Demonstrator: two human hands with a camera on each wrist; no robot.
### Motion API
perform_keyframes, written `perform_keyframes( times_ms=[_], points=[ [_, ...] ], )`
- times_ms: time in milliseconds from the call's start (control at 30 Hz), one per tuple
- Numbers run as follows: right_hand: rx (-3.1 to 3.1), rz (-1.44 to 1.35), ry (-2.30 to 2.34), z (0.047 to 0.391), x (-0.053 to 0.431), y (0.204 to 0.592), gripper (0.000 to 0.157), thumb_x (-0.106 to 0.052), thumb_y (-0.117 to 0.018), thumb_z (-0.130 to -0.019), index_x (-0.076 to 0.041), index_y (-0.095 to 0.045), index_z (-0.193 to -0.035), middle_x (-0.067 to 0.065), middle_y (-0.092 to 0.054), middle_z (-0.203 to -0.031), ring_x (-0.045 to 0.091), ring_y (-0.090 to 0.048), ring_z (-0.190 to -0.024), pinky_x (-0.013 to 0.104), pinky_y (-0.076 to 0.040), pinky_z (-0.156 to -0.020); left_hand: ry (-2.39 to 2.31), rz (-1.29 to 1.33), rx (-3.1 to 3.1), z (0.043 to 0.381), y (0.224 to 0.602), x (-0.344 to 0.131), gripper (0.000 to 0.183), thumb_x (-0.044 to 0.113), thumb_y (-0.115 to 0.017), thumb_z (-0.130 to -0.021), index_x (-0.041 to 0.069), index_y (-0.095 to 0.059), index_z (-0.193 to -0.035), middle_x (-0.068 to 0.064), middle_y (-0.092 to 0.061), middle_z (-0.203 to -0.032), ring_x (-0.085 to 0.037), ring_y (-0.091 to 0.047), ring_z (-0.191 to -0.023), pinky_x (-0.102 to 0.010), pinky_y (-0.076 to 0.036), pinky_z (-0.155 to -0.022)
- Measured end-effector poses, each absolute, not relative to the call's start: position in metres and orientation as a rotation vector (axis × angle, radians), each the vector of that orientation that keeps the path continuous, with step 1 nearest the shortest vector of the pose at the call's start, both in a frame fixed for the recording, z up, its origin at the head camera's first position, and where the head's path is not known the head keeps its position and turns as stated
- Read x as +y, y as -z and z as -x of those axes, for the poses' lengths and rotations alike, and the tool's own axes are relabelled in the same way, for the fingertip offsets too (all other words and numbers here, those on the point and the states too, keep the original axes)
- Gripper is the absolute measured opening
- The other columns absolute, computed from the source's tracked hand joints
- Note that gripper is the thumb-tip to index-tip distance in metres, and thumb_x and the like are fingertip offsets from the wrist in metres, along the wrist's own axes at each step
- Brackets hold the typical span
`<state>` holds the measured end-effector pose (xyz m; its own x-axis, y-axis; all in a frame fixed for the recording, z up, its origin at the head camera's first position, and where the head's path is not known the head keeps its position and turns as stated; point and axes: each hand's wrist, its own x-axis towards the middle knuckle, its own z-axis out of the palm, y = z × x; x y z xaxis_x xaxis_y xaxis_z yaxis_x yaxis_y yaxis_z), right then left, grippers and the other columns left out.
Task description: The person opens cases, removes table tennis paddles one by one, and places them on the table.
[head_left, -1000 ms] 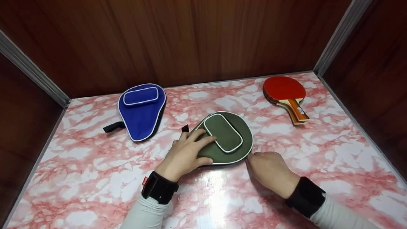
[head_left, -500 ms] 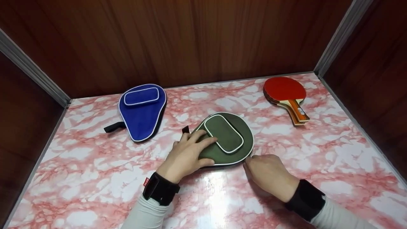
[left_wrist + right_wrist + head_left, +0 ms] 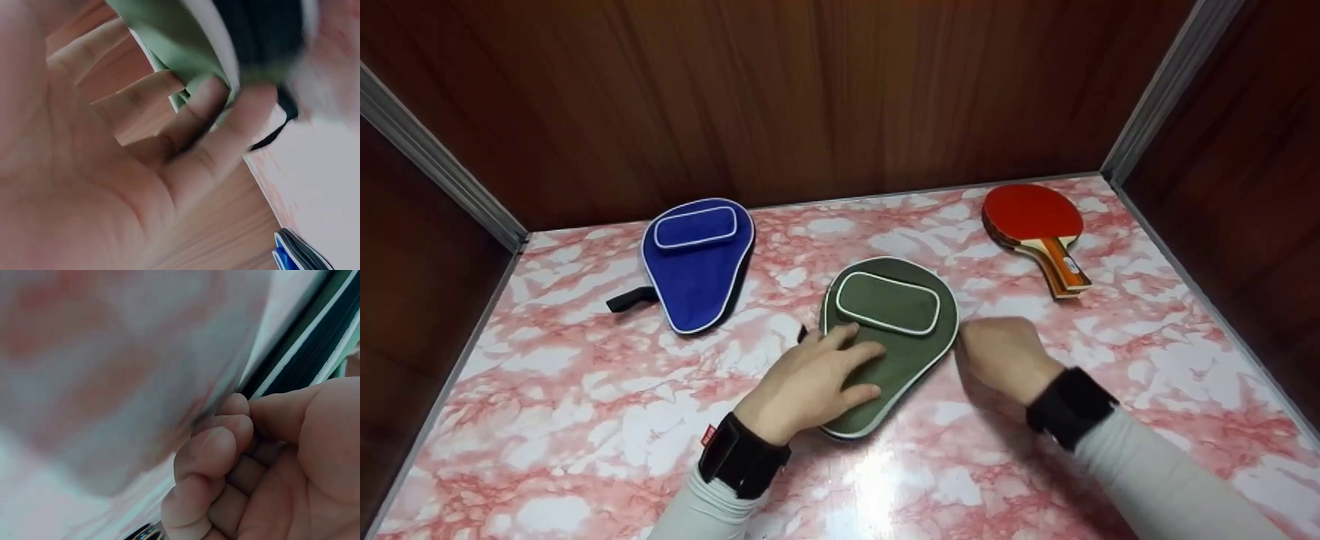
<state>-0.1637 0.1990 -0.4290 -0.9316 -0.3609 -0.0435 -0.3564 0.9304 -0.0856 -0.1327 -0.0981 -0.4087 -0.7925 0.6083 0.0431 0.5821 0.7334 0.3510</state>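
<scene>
On the marbled tabletop lies a green table tennis bat case with white piping and a raised pocket, its narrow end towards me. My left hand rests on its left side, fingers spread; in the left wrist view the fingers lie along the green fabric. At the right edge, my right hand has its fingers curled. The right wrist view shows thumb and forefinger pinching at the case's edge, where the zipper runs. The zipper pull itself is hidden by the fingers.
A blue bat case with a black strap lies at the back left. Two stacked red bats lie at the back right, handles towards me. Brown wood-grain panels enclose the back and sides of the tabletop.
The green case has turned, its narrow end swinging from the left towards me. My right hand has moved away from me along its right edge, while my left hand shifts slightly right.
</scene>
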Motion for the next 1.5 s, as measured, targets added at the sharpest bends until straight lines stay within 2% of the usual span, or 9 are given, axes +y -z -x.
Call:
perform_keyframes(
  times_ms=[133, 333, 567, 767, 933, 1200, 1400, 1500],
  points=[
    [2.989, 0.533, 0.099, 0.185, 0.203, 0.426, 0.024, -0.009, -0.072, -0.086, -0.016, -0.060, -0.067, 0.004, -0.061, -0.065, 0.027, -0.063, -0.063, 0.055, -0.056, -0.057, -0.526, -1.147, 2.819, 0.131, 0.410, -0.093, 0.053, 0.049, -0.079, -0.100, 0.025, -0.072, -0.147, -0.015, -0.059, -0.157, -0.038, -0.053, -0.145, -0.056, -0.041, -0.121],
    [2.945, 0.529, 0.079, 0.205, 0.199, 0.422, 0.020, -0.006, -0.069, -0.085, -0.016, -0.063, -0.068, 0.006, -0.067, -0.071, 0.029, -0.067, -0.070, 0.056, -0.059, -0.063, -0.432, -1.340, 2.831, 0.135, 0.420, -0.086, 0.053, 0.054, -0.075, -0.102, 0.030, -0.072, -0.149, -0.002, -0.057, -0.163, -0.033, -0.036, -0.162, -0.070, -0.020, -0.128],
    [3.000, 0.598, 0.096, 0.206, 0.200, 0.425, 0.021, -0.003, -0.069, -0.087, -0.013, -0.063, -0.070, 0.009, -0.067, -0.070, 0.035, -0.071, -0.072, 0.060, -0.059, -0.064, -0.400, -1.312, 2.853, 0.137, 0.423, -0.084, 0.058, 0.061, -0.073, -0.100, 0.033, -0.069, -0.151, 0.000, -0.055, -0.165, -0.032, -0.037, -0.162, -0.069, -0.023, -0.127],
    [3.039, 0.634, 0.103, 0.200, 0.200, 0.428, 0.026, -0.004, -0.071, -0.086, -0.015, -0.059, -0.065, 0.005, -0.061, -0.063, 0.031, -0.066, -0.064, 0.057, -0.058, -0.060, -0.425, -1.284, 2.850, 0.136, 0.422, -0.084, 0.059, 0.060, -0.075, -0.099, 0.033, -0.070, -0.151, -0.002, -0.055, -0.166, -0.031, -0.036, -0.162, -0.070, -0.024, -0.126],
    [3.063, 0.668, 0.113, 0.193, 0.199, 0.430, 0.027, -0.006, -0.072, -0.086, -0.016, -0.058, -0.065, 0.005, -0.065, -0.064, 0.031, -0.068, -0.064, 0.057, -0.058, -0.062, -0.448, -1.287, 2.851, 0.136, 0.422, -0.085, 0.058, 0.059, -0.076, -0.098, 0.032, -0.070, -0.150, -0.002, -0.056, -0.165, -0.032, -0.037, -0.162, -0.070, -0.025, -0.126],
    [3.113, 0.691, 0.096, 0.177, 0.195, 0.434, 0.028, -0.011, -0.073, -0.094, -0.013, -0.061, -0.069, 0.011, -0.069, -0.067, 0.036, -0.072, -0.067, 0.057, -0.058, -0.059, -0.463, -1.289, 2.844, 0.136, 0.422, -0.086, 0.058, 0.058, -0.076, -0.099, 0.032, -0.070, -0.150, -0.003, -0.056, -0.165, -0.032, -0.037, -0.162, -0.070, -0.024, -0.126],
    [3.162, 0.743, 0.091, 0.165, 0.193, 0.438, 0.029, -0.009, -0.070, -0.095, -0.012, -0.059, -0.069, 0.012, -0.063, -0.063, 0.036, -0.068, -0.060, 0.056, -0.055, -0.053, -0.460, -1.288, 2.848, 0.137, 0.422, -0.086, 0.058, 0.059, -0.075, -0.099, 0.032, -0.070, -0.150, -0.002, -0.056, -0.165, -0.032, -0.037, -0.162, -0.069, -0.024, -0.127],
    [3.160, 0.749, 0.106, 0.161, 0.191, 0.439, 0.028, -0.009, -0.069, -0.097, -0.012, -0.059, -0.071, 0.010, -0.062, -0.063, 0.035, -0.067, -0.059, 0.056, -0.056, -0.054, -0.460, -1.284, 2.842, 0.137, 0.422, -0.086, 0.058, 0.059, -0.075, -0.099, 0.032, -0.070, -0.150, -0.002, -0.056, -0.165, -0.032, -0.036, -0.162, -0.069, -0.023, -0.127]
  ],
)
